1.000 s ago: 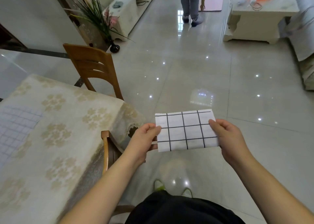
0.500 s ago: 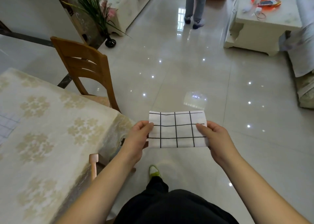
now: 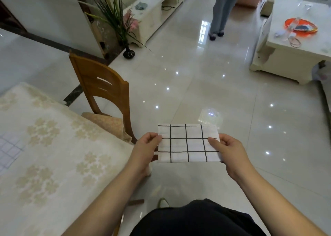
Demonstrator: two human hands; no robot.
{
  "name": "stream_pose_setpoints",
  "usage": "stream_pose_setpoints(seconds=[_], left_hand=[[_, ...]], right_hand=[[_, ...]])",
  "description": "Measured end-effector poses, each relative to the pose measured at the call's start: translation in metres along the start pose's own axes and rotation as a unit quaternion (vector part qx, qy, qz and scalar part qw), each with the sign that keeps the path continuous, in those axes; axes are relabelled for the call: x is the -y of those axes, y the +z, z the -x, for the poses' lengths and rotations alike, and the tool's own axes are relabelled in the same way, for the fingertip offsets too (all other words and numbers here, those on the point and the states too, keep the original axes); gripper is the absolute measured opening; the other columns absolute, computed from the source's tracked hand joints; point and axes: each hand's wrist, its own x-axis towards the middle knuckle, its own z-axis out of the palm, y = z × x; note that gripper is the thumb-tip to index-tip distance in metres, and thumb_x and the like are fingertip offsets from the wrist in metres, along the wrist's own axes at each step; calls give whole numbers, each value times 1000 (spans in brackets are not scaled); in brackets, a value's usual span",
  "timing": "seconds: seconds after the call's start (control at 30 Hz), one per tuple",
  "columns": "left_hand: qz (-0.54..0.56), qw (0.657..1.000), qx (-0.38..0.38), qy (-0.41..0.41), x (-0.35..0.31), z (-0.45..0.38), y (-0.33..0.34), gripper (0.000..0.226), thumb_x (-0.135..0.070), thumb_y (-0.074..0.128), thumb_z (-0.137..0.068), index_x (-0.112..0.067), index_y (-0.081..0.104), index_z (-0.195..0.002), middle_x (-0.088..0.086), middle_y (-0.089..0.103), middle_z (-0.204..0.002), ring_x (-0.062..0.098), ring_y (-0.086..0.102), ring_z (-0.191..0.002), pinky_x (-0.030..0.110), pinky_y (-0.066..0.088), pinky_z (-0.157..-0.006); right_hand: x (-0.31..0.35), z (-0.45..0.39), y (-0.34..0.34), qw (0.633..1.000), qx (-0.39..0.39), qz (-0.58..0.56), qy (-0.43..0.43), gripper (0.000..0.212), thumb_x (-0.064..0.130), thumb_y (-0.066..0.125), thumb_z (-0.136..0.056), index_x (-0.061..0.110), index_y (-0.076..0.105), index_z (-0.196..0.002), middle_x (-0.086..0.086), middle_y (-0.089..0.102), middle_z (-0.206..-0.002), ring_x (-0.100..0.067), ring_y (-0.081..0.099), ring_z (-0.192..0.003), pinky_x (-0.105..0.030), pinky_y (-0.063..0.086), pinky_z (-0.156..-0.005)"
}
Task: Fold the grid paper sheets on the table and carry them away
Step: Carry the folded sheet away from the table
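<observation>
A folded white sheet of grid paper (image 3: 188,143) with black lines hangs level in front of me over the floor. My left hand (image 3: 146,149) pinches its left edge and my right hand (image 3: 228,149) pinches its right edge. Another grid sheet (image 3: 9,150) lies flat on the table (image 3: 53,146) at the far left, partly cut off by the frame edge. The table carries a cream cloth with a floral print.
A wooden chair (image 3: 103,85) stands at the table's far corner. A black vase with a plant (image 3: 129,53) sits on the floor beyond it. A white coffee table (image 3: 295,56) stands at the right. A person's legs (image 3: 222,11) are ahead on the glossy tiled floor.
The view has swung right and forward, away from the table, so less of the flat grid sheet shows. Both hands keep the same hold on the folded sheet.
</observation>
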Motion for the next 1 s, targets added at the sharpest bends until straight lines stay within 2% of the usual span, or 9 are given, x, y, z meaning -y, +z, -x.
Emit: stream_pose_setpoints(seconds=[0.1,0.27,0.33,0.43,0.53,0.67,0.77,0.87,1.0], left_hand=[[5,1000,-3,-2,-14,-20,11,14,-21,58,-97,-11,66,-102,7,71,-88,19,69,-78,37,60,-71],[-5,1000,-27,3,-42,-63,40,15,-21,58,-97,-9,67,-102,12,69,-87,22,66,-79,41,58,-74],[-17,999,-44,17,-55,-81,51,14,-21,58,-97,-10,66,-101,11,69,-83,19,65,-76,35,57,-68],[-5,998,-63,24,-78,-105,71,15,-21,58,-97,-9,66,-102,17,68,-89,24,64,-81,42,55,-78],[-8,996,-83,30,-99,-123,87,13,-22,59,-96,-12,67,-99,18,66,-93,26,63,-81,42,54,-76],[-24,992,-114,38,-118,-142,96,13,-33,62,-93,-24,69,-87,26,64,-100,32,64,-82,50,53,-78],[-8,990,-140,33,-127,-155,94,14,-30,61,-94,-23,68,-86,20,68,-93,36,67,-80,50,54,-75],[15,986,-166,26,-136,-169,84,14,-29,61,-94,-25,68,-82,12,64,-82,26,60,-70,45,49,-70],[54,980,-190,5,-147,-193,61,14,-25,58,-97,-17,66,-89,3,70,-76,27,67,-75,51,55,-78]], right_hand=[[17,-33,-1,1000,10,16,-12,6,15,68,-89,10,70,-89,15,53,-50,-5,51,-52,-22,38,-54],[44,-94,-6,999,35,27,-23,6,15,68,-90,10,68,-86,13,62,-52,1,53,-46,-12,38,-45],[56,-121,-10,998,55,28,-12,7,18,69,-89,11,69,-90,6,72,-66,-7,64,-59,-19,44,-52],[78,-159,-16,996,87,18,5,9,19,70,-88,12,70,-95,-5,76,-83,-18,72,-74,-28,52,-62],[101,-192,-21,993,116,14,12,11,19,69,-89,14,71,-99,-5,77,-91,-21,73,-83,-35,56,-74],[125,-229,-18,989,142,36,6,11,20,68,-90,13,71,-98,-3,77,-91,-22,73,-85,-36,56,-76],[137,-250,-5,986,157,51,9,9,21,68,-90,12,70,-92,-5,76,-88,-21,71,-81,-33,54,-72],[146,-272,18,982,173,74,13,11,22,68,-90,12,71,-91,-6,76,-88,-23,71,-83,-35,55,-75],[158,-301,59,975,197,100,12,11,22,68,-90,11,70,-92,-5,76,-88,-24,72,-85,-34,55,-74]])
